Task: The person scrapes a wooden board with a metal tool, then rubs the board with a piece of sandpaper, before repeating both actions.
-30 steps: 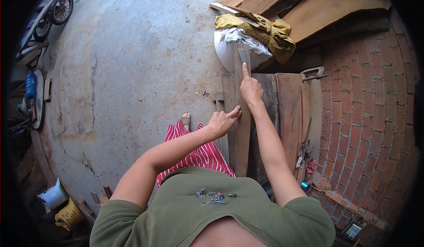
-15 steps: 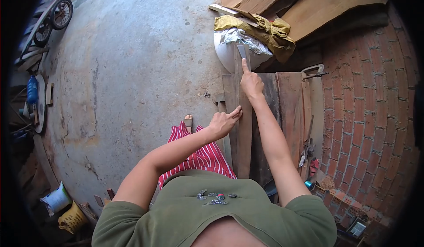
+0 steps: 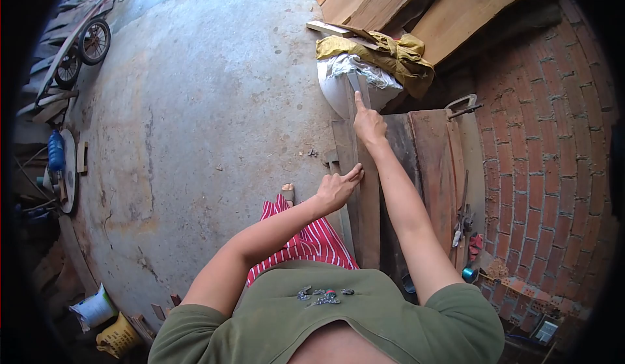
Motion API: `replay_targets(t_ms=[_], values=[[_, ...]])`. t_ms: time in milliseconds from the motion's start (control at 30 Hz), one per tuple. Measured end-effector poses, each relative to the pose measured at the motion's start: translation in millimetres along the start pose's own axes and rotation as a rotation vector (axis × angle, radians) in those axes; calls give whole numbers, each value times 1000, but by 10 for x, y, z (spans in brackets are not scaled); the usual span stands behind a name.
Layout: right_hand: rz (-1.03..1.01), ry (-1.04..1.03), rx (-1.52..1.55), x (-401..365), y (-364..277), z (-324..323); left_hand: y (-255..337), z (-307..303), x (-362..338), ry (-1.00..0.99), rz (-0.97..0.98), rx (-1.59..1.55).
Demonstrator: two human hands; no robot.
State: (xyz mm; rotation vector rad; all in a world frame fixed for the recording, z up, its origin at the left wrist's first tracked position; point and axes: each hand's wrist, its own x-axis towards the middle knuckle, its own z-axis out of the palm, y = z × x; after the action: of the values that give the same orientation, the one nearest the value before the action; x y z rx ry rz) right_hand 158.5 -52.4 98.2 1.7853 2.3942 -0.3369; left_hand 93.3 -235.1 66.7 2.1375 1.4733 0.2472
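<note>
In the head view, my right hand (image 3: pixel 370 127) is closed around a tool that looks like a flat metal chisel (image 3: pixel 354 83). Its index finger lies stretched along the blade, which points away from me. Under the tool runs a long narrow wooden board (image 3: pixel 366 214), lengthwise on a bench of wider planks (image 3: pixel 431 149). Nearer to me, my left hand (image 3: pixel 336 190) rests its outstretched fingertips on the board's left side. The chisel's handle is hidden inside my right hand, and my left thumb does not show clearly.
Beyond the bench stands a white container (image 3: pixel 333 92) topped with a yellow sack (image 3: pixel 409 53). Large wood slabs (image 3: pixel 478 14) lean behind it. A clamp (image 3: pixel 463 107) sits at the bench's far right corner. A brick wall (image 3: pixel 530 168) rises on the right; concrete floor (image 3: pixel 208 103) lies left.
The chisel and my right hand have drawn slightly toward me along the board. My left hand stays at the board's left side. The whole view has shifted a little.
</note>
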Motion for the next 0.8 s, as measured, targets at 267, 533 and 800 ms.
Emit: replay_targets(t_ms=[267, 533, 800], values=[[-70, 0, -124, -1108, 297, 109, -24, 131, 11, 28, 9, -35], [75, 154, 204, -1324, 405, 117, -501, 198, 350, 359, -92, -651], [187, 226, 402, -2023, 661, 381, -1117, 140, 1671, 589, -219, -743]])
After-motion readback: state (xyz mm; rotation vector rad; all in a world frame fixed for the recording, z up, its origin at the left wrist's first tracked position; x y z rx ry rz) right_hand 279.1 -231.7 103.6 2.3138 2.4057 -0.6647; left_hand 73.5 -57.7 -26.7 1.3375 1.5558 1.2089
